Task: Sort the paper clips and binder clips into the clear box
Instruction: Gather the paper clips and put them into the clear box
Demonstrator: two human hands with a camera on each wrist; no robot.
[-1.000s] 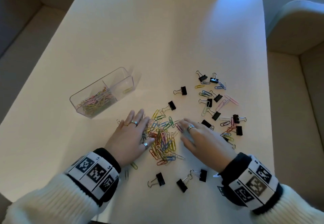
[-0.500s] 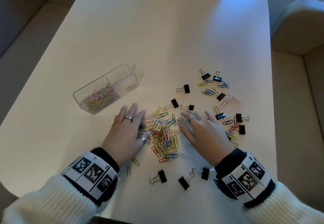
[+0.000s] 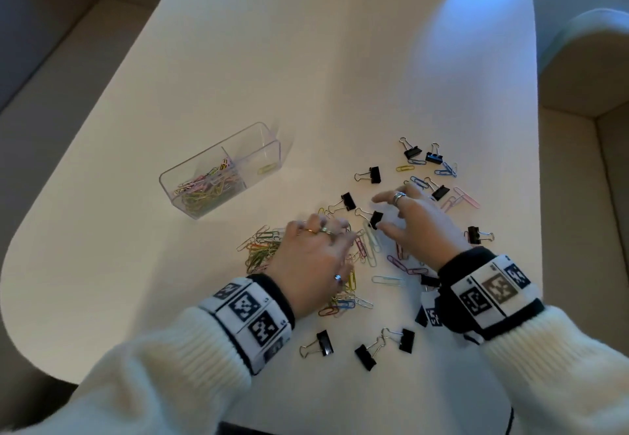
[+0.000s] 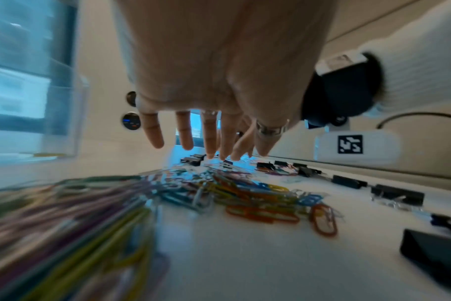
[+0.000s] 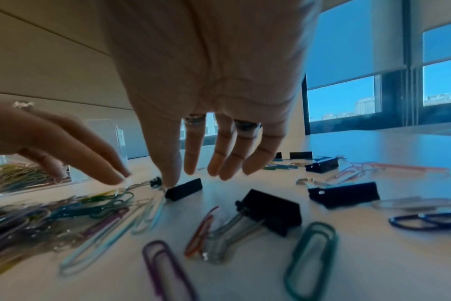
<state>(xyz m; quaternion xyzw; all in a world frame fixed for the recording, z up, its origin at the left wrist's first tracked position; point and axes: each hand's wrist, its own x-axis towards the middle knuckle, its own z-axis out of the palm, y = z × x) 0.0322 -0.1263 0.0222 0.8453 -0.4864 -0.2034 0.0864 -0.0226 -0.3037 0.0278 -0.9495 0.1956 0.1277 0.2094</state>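
Observation:
The clear box [image 3: 218, 179] lies at the left of the table; its nearer compartment holds several coloured paper clips, its farther one a single yellow clip [image 3: 267, 169]. A loose pile of paper clips [image 3: 260, 249] spreads under and to the left of my left hand [image 3: 335, 230], whose straight fingers rest on it [image 4: 214, 150]. My right hand [image 3: 379, 213] hovers with fingers spread over a black binder clip [image 3: 375, 219]; the thumb touches that clip [image 5: 184, 189]. Nothing is gripped by either hand. More binder clips lie far right [image 3: 412, 152] and near the front edge [image 3: 323, 344].
The white table [image 3: 306, 77] has a rounded left edge and bare room beyond the box. Beige upholstered seats [image 3: 592, 70] flank it on both sides. Pink and blue paper clips [image 3: 459, 198] are scattered to the right of my right hand.
Both hands lay flat either side of the pile. The left hand has slid right over the clips, leaving some on its left; the right hand has lifted and reached forward over a binder clip.

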